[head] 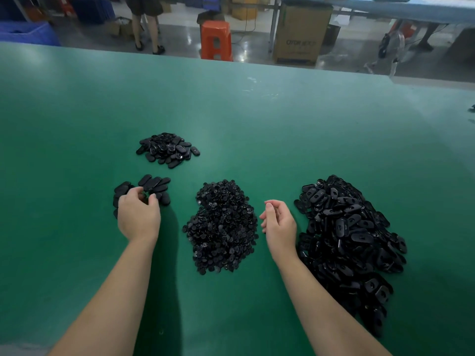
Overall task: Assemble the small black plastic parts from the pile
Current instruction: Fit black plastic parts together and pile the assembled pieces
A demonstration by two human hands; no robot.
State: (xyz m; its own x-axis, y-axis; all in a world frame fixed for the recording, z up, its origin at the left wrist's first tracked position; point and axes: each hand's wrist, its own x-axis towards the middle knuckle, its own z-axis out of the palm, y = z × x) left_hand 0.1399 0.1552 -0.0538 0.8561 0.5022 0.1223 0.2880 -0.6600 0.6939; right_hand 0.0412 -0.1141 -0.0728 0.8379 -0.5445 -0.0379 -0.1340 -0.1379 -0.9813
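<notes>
Left hand (138, 217) curls over the flat ovals (154, 185), grip unclear, right hand (279, 223) half-open and empty between the piles, likely reaching next for the middle pile (221, 227).

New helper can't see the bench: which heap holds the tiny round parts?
On the green table, three black heaps sit nearest the person. The tiny parts form the middle heap, between both hands; its pieces are finer than the big oval shells alongside.

Green table (231, 111); black plastic piles (221, 227) at six o'clock; orange stool (216, 39) at twelve; possibly blue crate (28, 34) at ten.
</notes>
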